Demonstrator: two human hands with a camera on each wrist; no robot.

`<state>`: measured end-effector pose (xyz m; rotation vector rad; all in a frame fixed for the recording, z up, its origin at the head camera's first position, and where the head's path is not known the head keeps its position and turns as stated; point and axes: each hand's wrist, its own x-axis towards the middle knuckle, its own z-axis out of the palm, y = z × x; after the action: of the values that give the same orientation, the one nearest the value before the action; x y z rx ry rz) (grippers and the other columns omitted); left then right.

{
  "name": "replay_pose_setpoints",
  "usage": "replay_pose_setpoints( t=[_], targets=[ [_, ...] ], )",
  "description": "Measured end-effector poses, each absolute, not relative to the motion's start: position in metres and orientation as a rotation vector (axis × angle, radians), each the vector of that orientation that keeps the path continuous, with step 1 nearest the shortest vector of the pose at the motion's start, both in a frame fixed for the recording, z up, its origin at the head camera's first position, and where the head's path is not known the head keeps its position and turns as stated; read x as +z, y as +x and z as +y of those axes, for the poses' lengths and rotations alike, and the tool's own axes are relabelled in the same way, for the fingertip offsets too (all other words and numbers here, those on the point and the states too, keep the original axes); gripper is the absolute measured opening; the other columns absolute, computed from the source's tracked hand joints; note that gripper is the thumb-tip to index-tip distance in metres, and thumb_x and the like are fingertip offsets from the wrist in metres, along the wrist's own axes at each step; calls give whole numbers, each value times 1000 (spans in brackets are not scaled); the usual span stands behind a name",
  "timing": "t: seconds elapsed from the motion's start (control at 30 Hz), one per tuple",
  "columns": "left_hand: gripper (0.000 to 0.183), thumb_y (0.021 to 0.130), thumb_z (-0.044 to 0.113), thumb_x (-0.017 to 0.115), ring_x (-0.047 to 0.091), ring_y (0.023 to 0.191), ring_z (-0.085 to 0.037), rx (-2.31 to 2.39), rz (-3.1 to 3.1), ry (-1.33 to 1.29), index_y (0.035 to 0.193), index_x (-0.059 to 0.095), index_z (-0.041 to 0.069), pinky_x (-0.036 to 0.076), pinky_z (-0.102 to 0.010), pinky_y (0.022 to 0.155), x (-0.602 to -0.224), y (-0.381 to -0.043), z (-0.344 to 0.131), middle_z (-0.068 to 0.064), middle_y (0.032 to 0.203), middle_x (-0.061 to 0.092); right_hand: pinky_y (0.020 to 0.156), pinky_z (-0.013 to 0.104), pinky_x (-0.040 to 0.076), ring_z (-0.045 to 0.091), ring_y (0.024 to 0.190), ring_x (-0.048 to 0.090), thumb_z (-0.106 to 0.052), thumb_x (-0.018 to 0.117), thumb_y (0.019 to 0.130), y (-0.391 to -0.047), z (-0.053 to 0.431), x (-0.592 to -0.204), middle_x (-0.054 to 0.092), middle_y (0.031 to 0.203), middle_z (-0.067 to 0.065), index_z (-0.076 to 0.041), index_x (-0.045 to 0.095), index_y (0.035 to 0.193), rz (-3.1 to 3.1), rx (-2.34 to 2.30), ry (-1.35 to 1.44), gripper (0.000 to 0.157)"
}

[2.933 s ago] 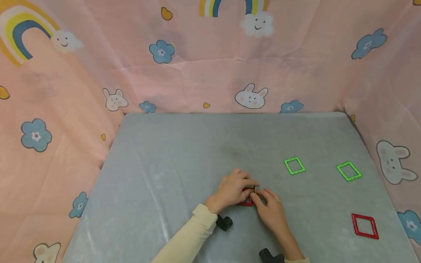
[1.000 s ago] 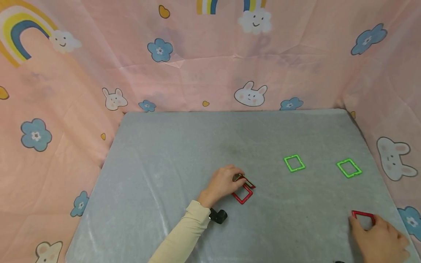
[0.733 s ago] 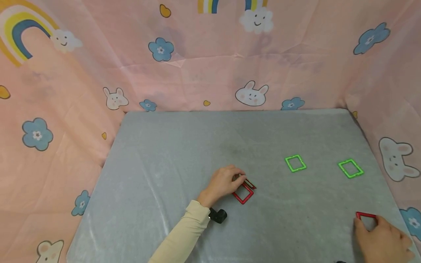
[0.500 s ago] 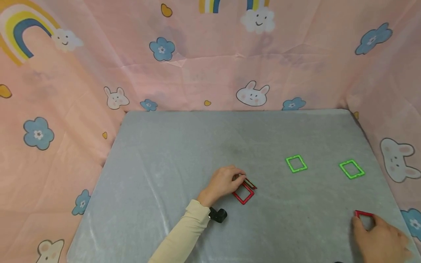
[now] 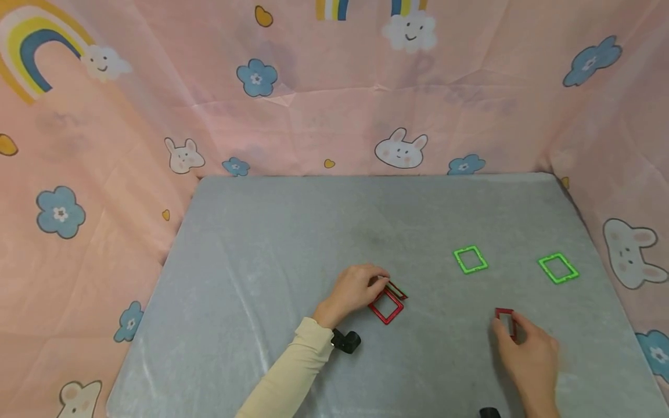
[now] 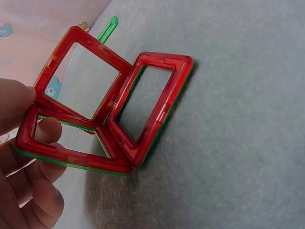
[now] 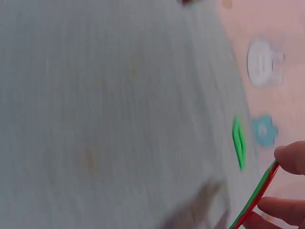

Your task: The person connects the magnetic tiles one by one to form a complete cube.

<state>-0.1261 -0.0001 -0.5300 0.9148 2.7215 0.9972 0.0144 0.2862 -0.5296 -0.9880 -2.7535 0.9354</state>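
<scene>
My left hand (image 5: 351, 295) pinches the corner of a group of red square magnetic tiles. In the left wrist view three frames meet: an upper tile (image 6: 102, 47), a right-hand tile (image 6: 162, 114) and a lower tile (image 6: 71, 156), set at angles, two with green edges visible. Fingertips from that hand touch the upper and lower tiles at the left. Over the right part of the table, my right hand (image 5: 530, 354) holds another red tile (image 5: 504, 311) by its sides. Edge-on in the right wrist view, this tile (image 7: 259, 193) shows one green and one red face.
Two green square tiles lie flat on the grey cloth, one nearer the middle (image 5: 477, 270) and one further right (image 5: 568, 278). Pink patterned fabric (image 5: 313, 116) walls the back and sides. A black wrist camera (image 5: 347, 342) sits at the left cuff.
My right hand left the joined tiles, took the red tile at the far right and carried it left towards the middle. My left hand has stayed at the joined tiles.
</scene>
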Motion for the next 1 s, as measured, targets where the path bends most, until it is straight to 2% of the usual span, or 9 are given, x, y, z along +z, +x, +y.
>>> replay_pose_setpoints(
  t=[0.2, 0.43, 0.57, 0.7, 1.0],
  targets=[
    [20, 97, 25, 61, 60, 77, -4, 989, 2729, 914, 105, 77, 16, 46, -18, 66, -530, -126, -1, 5, 95, 71, 100, 57, 37, 46, 124, 48, -32, 62, 95, 7, 250, -529, 54, 132, 30, 4, 59, 130, -2760, 1181, -927, 50],
    [19, 96, 24, 62, 59, 77, -6, 1001, 2727, 919, 104, 77, 15, 44, -19, 65, -529, -126, -1, 5, 92, 68, 105, 56, 33, 42, 132, 41, -44, 59, 95, 5, 224, -526, 50, 140, 26, -2, 56, 135, -2784, 1434, -957, 58],
    [19, 96, 25, 62, 58, 77, -5, 999, 2722, 907, 104, 77, 16, 43, -18, 65, -530, -126, -1, 5, 91, 67, 103, 53, 35, 38, 129, 46, -44, 59, 95, 5, 210, -527, 56, 133, 23, -4, 57, 134, -2764, 1480, -991, 56],
    [18, 97, 25, 62, 58, 77, -5, 1001, 2714, 896, 104, 77, 16, 43, -18, 65, -530, -126, -2, 6, 91, 68, 100, 52, 36, 37, 122, 51, -41, 60, 95, 4, 198, -528, 61, 126, 24, -2, 58, 132, -2735, 1503, -965, 53],
    [19, 97, 26, 61, 60, 79, -4, 1002, 2714, 873, 104, 76, 17, 45, -19, 68, -530, -126, -3, 7, 94, 69, 93, 39, 40, 27, 114, 57, -36, 61, 95, 1, 177, -523, 65, 121, 18, -3, 61, 129, -2672, 1632, -1012, 47]
  ],
)
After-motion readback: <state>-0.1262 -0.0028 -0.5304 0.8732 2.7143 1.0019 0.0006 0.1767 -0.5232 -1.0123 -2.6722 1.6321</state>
